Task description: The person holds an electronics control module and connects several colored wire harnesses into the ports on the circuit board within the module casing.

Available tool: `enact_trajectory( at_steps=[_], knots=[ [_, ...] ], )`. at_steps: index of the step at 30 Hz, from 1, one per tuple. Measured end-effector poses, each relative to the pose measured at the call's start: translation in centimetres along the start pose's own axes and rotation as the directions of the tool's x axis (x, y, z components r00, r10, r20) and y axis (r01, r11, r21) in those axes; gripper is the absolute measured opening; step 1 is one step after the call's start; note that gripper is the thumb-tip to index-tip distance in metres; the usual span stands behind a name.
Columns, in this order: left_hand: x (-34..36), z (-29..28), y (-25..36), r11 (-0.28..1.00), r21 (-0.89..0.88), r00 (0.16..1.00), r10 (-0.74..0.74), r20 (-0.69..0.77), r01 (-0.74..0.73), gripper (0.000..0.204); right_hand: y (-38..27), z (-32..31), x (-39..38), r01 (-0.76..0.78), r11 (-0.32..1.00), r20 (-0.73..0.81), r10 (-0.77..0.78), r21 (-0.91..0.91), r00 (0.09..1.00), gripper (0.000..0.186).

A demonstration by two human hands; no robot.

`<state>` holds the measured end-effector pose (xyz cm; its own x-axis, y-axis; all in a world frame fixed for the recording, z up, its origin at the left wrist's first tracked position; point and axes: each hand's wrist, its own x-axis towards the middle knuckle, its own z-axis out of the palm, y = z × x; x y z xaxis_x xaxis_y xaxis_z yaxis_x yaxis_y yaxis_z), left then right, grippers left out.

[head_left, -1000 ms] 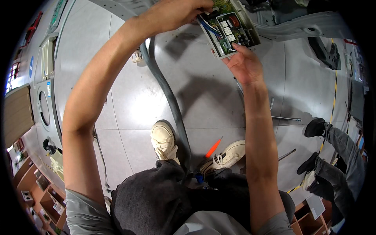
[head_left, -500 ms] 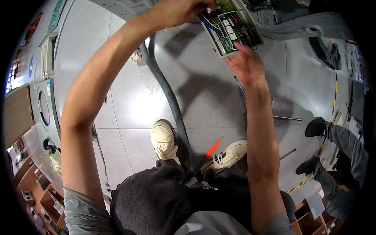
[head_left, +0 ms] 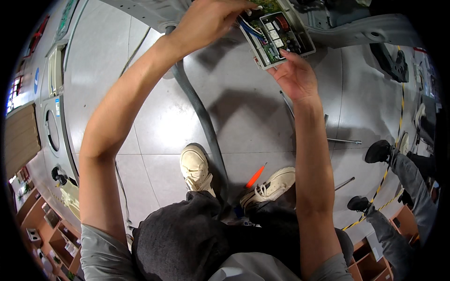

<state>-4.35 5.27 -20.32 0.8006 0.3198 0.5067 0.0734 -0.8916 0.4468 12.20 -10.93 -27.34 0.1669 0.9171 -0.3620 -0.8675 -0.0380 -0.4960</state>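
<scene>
An open pale plastic case [head_left: 309, 49] holds a green circuit board [head_left: 268, 6] with white, red and black parts, at the top of the view. My right hand [head_left: 296, 77] grips its near edge, thumb over the rim and fingers underneath. From the left, my left hand [head_left: 208, 21] reaches over the board. Its fingers look pinched at a small white connector [head_left: 257, 8], partly hidden by the fingertips. Blue and white wires [head_left: 251, 29] run along the case's left inner side, just below my left fingers.
A grey corrugated hose [head_left: 201, 110] runs down the floor to my shoes. An orange-handled tool [head_left: 255, 176] lies between my feet, with a metal wrench [head_left: 344, 140] to the right. Grey metal panels [head_left: 370, 30] stand beyond the case. Another person's legs [head_left: 405, 173] are at right.
My left hand and forearm have shifted slightly right and lower, the fingers extending further over the board. My right hand and the case stay put. The other person's legs have shifted.
</scene>
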Motion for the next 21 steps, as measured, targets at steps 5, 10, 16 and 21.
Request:
enact_trajectory(
  at_steps=[5,10,16,21],
  knots=[
    [-0.3,0.1,-0.5,0.997,0.060,0.999,0.053,0.012,-0.054,0.025,-0.2,0.1,0.0,0.001,1.000,-0.014,-0.001,0.002,1.000,0.058],
    [-0.5,-0.1,-0.4,0.993,0.084,0.997,0.080,0.018,-0.081,0.026,-0.2,0.2,0.0,-0.002,1.000,-0.018,0.002,-0.006,1.000,0.057],
    [-0.7,0.2,0.6,0.989,0.134,0.975,0.085,-0.206,-0.058,0.022,-0.8,0.1,0.2,-0.013,1.000,0.012,0.013,0.011,1.000,0.055],
    [-6.9,4.5,1.2,0.871,-0.128,0.750,-0.476,-0.460,0.474,0.022,-0.9,-0.1,0.3,-0.003,0.998,-0.064,0.007,0.069,0.998,0.050]
  ],
)
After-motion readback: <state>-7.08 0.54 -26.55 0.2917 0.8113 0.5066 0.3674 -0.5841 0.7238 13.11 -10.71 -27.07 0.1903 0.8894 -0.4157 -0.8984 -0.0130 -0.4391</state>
